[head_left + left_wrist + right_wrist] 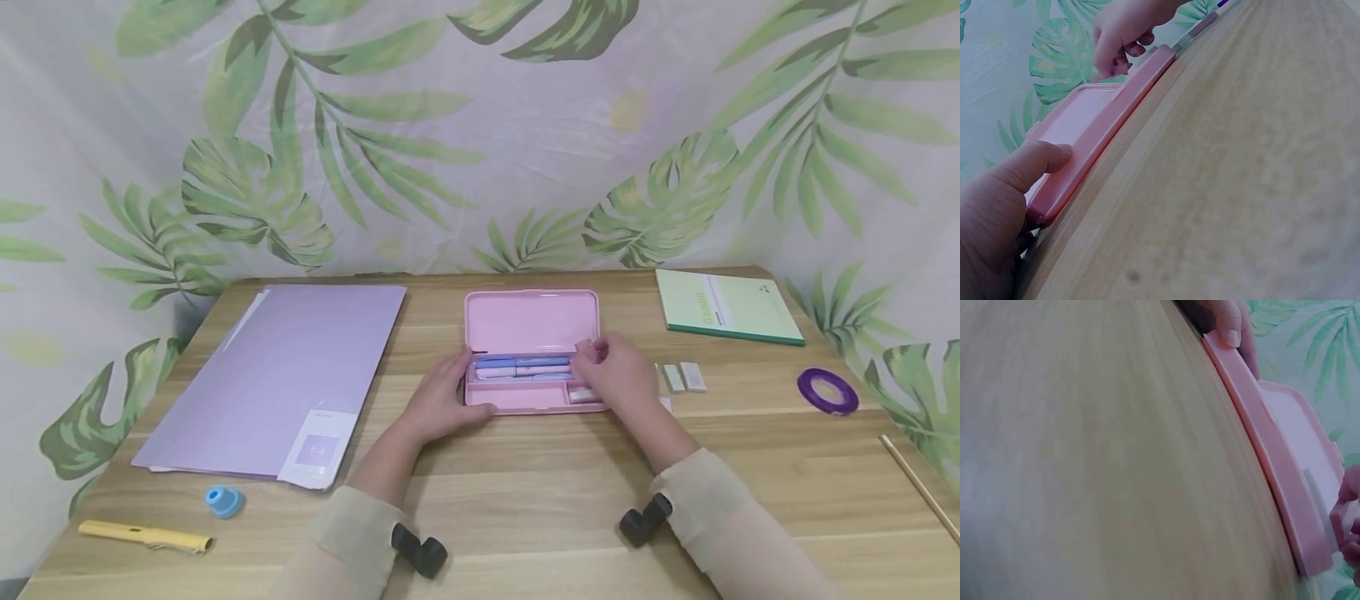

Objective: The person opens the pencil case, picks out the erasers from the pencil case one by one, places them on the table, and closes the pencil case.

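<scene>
A pink pencil case (pixel 517 395) lies with its lid (pixel 532 321) tipped back. Blue and pale pens (pixel 521 372) fill its long compartment, and a small whitish block (pixel 581 395) sits in the front right one. My left hand (pixel 441 396) grips the case's left end, the thumb (pixel 1054 157) over its front rim and the other fingers along the side. Above the right end, my right hand (pixel 618 371) pinches a small pink block (pixel 1339 519) that looks like an eraser, partly hidden by the fingers.
Right of the case lie two small erasers (pixel 693 377), a green notebook (pixel 731 308), a purple tape roll (pixel 827 392) and a thin stick (pixel 918 483). To the left are a purple folder (pixel 285 375), a blue cap-shaped piece (pixel 224 501) and a yellow pen (pixel 146 536).
</scene>
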{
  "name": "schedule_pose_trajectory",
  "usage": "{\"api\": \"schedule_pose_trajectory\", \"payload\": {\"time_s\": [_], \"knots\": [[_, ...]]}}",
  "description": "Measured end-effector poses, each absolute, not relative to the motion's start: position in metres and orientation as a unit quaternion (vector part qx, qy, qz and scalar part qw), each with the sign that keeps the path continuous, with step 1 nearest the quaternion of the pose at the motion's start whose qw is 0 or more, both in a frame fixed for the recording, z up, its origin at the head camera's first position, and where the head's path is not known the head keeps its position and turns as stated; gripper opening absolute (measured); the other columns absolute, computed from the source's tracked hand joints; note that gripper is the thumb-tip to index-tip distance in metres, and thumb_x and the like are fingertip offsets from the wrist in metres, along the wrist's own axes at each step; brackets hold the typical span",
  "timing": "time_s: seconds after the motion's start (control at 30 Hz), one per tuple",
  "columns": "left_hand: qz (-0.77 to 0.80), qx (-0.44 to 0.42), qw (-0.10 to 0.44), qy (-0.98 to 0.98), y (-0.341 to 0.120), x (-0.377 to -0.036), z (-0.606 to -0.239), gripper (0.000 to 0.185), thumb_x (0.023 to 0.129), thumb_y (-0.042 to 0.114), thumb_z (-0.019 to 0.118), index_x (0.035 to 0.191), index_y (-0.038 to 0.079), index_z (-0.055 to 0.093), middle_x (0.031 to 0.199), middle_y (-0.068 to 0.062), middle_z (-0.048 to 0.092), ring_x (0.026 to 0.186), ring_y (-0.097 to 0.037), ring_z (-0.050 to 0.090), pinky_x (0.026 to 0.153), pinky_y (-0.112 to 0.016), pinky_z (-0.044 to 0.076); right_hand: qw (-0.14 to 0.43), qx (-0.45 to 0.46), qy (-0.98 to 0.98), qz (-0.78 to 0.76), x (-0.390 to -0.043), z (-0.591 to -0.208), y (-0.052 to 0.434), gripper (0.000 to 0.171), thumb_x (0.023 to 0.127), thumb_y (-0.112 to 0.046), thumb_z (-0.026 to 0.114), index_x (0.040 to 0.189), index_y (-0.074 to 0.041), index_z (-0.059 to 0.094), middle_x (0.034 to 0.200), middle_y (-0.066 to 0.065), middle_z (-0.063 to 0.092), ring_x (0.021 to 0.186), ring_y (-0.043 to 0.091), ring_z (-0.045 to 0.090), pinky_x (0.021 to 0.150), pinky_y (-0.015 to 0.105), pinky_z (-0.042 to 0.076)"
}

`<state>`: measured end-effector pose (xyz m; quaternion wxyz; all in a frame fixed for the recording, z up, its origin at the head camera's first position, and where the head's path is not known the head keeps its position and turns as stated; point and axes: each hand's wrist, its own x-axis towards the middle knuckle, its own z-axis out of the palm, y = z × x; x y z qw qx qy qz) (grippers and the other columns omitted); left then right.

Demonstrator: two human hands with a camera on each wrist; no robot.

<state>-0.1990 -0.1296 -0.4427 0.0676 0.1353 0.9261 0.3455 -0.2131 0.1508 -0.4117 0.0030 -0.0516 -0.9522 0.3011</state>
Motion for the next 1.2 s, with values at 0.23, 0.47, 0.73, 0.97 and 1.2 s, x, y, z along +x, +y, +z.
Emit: {"api": "schedule_pose_trajectory", "payload": {"time_s": [0.23, 0.47, 0.73, 0.97, 1.2], "knots": [[0.345, 0.139, 0.061, 0.926, -0.129, -0.198, -0.440, 0.105, 0.073, 0.050, 0.076, 0.155, 0.008, 0.027, 0.157, -0.017, 0.035, 0.147, -0.034, 0.030, 0.122, -0.050, 0.022, 0.025, -0.038, -0.931, 0.363, -0.199, -0.405, 0.189, 0.053, 0.097, -0.047, 0.049, 0.135, -0.010, 0.052, 0.111, 0.016, 0.067, 0.099, 0.029, 0.062, 0.084, 0.039, 0.050], [0.347, 0.134, 0.065, 0.926, -0.131, -0.198, -0.439, 0.103, 0.074, 0.050, 0.076, 0.155, 0.010, 0.028, 0.158, -0.016, 0.033, 0.148, -0.034, 0.028, 0.122, -0.051, 0.022, 0.017, -0.038, -0.915, 0.401, -0.175, -0.403, 0.242, 0.052, 0.098, -0.042, 0.053, 0.138, -0.010, 0.054, 0.110, 0.019, 0.066, 0.086, 0.015, 0.064, 0.068, 0.021, 0.054], [0.349, 0.134, 0.064, 0.925, -0.133, -0.198, -0.441, 0.104, 0.074, 0.050, 0.076, 0.155, 0.008, 0.026, 0.159, -0.016, 0.032, 0.148, -0.034, 0.027, 0.122, -0.051, 0.021, -0.050, -0.010, -0.916, 0.399, -0.153, -0.409, 0.280, 0.065, 0.089, -0.019, 0.070, 0.143, 0.002, 0.039, 0.110, 0.020, 0.063, 0.084, 0.004, 0.061, 0.070, 0.016, 0.051], [0.348, 0.134, 0.068, 0.925, -0.132, -0.199, -0.443, 0.105, 0.074, 0.050, 0.076, 0.156, 0.008, 0.025, 0.159, -0.015, 0.031, 0.149, -0.034, 0.025, 0.123, -0.051, 0.020, -0.092, 0.048, -0.929, 0.356, -0.146, -0.415, 0.296, 0.060, 0.084, -0.018, 0.075, 0.135, 0.001, 0.050, 0.095, 0.010, 0.063, 0.076, 0.010, 0.055, 0.063, 0.021, 0.047], [0.351, 0.133, 0.070, 0.924, -0.131, -0.200, -0.445, 0.105, 0.074, 0.051, 0.076, 0.156, 0.010, 0.024, 0.160, -0.015, 0.030, 0.149, -0.034, 0.025, 0.123, -0.052, 0.020, -0.113, 0.070, -0.929, 0.345, -0.150, -0.423, 0.304, 0.060, 0.083, -0.023, 0.077, 0.134, -0.002, 0.054, 0.083, 0.004, 0.055, 0.068, 0.009, 0.047, 0.058, 0.023, 0.040]]}}
